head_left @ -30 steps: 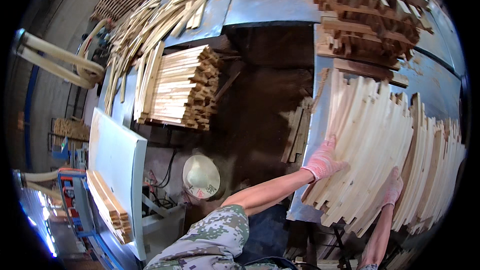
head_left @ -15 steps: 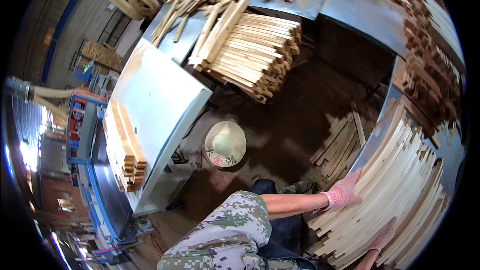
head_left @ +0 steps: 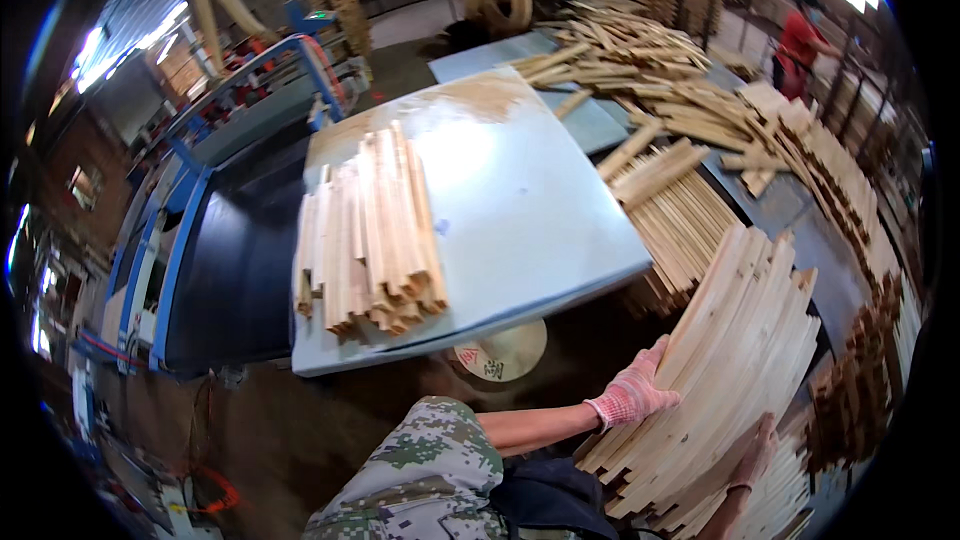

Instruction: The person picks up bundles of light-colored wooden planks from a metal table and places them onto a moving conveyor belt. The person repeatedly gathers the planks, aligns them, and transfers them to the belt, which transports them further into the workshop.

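Note:
Between my two gloved hands is a wide row of pale wooden strips point(head_left: 715, 350), lying side by side with uneven ends. My left hand point(head_left: 637, 390), in a pink and white knit glove, grips the row's left edge, its thumb over the top. At the opposite edge my right hand point(head_left: 757, 452), gloved too, presses in from the right; part of its fingers is hidden. The row appears raised above more pale strips point(head_left: 785, 490) at the lower right. A white-topped table point(head_left: 540, 220) stands to the left, bearing a stack of wooden strips point(head_left: 375, 230).
Beyond the row sits a neat stack of sticks point(head_left: 680, 225). Loose wood pieces point(head_left: 640, 75) heap on the metal tables behind. Left of the white table is a blue-framed machine with a black belt point(head_left: 240, 250). A person in red point(head_left: 797, 45) stands far right. A straw hat point(head_left: 510, 352) shows below the table.
My view has swung left, bringing the white table nearer the middle. Both hands have carried the row of strips up and away from the strips at the right.

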`<state>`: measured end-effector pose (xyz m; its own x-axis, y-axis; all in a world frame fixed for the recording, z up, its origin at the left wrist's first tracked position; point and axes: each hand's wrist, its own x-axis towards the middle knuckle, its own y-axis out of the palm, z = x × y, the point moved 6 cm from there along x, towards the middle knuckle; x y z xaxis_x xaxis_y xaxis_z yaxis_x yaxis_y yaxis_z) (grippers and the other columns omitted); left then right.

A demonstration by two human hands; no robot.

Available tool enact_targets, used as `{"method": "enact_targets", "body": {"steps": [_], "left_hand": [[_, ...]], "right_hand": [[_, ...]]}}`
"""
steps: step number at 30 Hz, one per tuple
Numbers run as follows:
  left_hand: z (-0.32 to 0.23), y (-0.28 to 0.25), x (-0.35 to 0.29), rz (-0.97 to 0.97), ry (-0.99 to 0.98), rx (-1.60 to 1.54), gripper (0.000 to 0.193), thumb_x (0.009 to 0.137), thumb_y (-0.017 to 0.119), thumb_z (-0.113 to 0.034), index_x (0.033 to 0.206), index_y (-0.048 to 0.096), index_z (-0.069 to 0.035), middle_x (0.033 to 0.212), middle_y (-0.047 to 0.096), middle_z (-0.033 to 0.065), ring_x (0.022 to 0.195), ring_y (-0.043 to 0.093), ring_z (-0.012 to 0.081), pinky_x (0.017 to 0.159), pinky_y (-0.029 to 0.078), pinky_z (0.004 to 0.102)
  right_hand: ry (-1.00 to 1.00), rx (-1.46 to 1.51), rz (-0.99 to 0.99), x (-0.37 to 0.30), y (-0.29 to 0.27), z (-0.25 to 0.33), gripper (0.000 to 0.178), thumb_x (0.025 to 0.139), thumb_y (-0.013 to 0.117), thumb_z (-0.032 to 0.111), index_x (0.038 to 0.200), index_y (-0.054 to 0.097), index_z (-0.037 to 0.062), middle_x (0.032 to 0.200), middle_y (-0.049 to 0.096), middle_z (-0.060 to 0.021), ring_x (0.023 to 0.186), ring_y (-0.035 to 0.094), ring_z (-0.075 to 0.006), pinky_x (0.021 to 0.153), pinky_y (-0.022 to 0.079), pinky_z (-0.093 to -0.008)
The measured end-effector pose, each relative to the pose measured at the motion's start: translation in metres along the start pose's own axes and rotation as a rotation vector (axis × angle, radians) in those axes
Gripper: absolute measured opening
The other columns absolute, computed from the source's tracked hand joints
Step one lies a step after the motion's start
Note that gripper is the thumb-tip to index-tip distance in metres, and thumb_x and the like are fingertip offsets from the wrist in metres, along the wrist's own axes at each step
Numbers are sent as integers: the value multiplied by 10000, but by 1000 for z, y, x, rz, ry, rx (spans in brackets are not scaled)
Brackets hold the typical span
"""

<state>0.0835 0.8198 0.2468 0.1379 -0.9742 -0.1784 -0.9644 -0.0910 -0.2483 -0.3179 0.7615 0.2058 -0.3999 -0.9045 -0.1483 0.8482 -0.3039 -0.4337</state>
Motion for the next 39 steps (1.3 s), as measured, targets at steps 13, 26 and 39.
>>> {"method": "enact_targets", "body": {"steps": [13, 26, 39], "left_hand": [[60, -282, -39, -685, 132, -545, 855, 856, 882, -112, 1578, 442, 15, 1417, 648, 171, 1241, 678, 263, 1063, 563, 370], [114, -397, 29, -920, -561, 35, 1037, 870, 844, -526, 1613, 417, 56, 1576, 546, 277, 1436, 572, 395, 1214, 463, 447], [2, -496, -16, -933, -96, 439, 789, 987, 739, -491, 1572, 543, 2, 1597, 550, 251, 1484, 525, 400, 1260, 411, 475]], "right_hand": [[-479, -399, 533, -20, 391, 283, 675, 948, 732, 610, 1018, 780, -60, 903, 769, -229, 911, 736, -354, 854, 554, -457], [-736, -709, 795, -21, 622, 363, 882, 858, 751, 710, 1181, 773, -111, 1179, 756, -359, 1184, 732, -471, 1007, 562, -513], [-677, -697, 862, -2, 696, 386, 835, 898, 752, 684, 1232, 761, -81, 1179, 784, -279, 1128, 756, -380, 983, 561, -449]]}}
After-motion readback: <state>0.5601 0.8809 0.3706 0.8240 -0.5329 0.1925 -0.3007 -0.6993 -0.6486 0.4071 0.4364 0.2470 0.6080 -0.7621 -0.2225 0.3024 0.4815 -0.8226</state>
